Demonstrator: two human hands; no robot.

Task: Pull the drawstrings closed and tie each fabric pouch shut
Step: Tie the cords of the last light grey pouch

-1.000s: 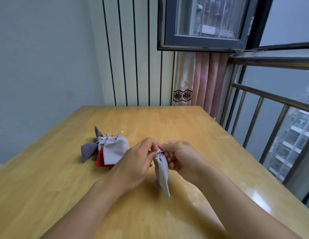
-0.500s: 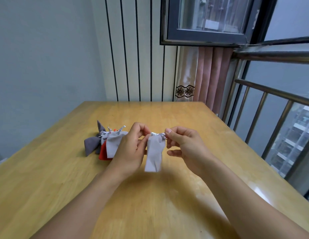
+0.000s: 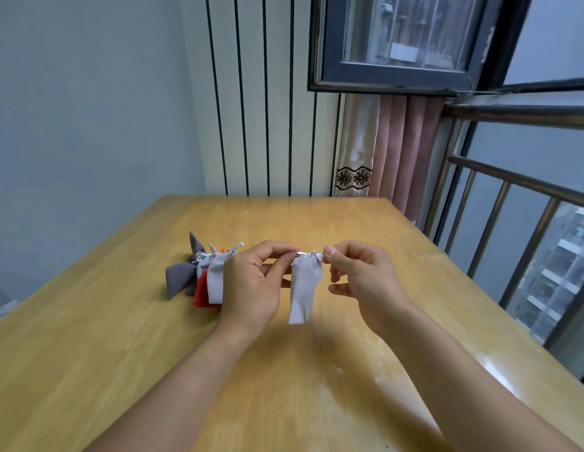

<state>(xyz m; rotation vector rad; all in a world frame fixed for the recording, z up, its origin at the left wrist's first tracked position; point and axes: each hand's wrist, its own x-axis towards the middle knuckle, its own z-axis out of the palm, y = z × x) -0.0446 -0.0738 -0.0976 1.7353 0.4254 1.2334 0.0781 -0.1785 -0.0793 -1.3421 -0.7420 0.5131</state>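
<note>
Wooden table (image 3: pixel 120 370) by the window is carrying a small heap near its left edge: a dark grey pouch (image 3: pixel 178 277), a red pouch (image 3: pixel 201 290) and a light grey pouch (image 3: pixel 215 278), cords looking bunched up already. Compared with 1 second ago, the pale grey pouch (image 3: pixel 303 288) is hanging higher, lifted clear of the tabletop, and both hands are pulling apart. The left hand (image 3: pixel 251 282) and right hand (image 3: pixel 362 275) are each pinching 1 end of the silver drawstring (image 3: pixel 311 255). So the neck is looking cinched now; I'm guessing knotting comes next.
</note>
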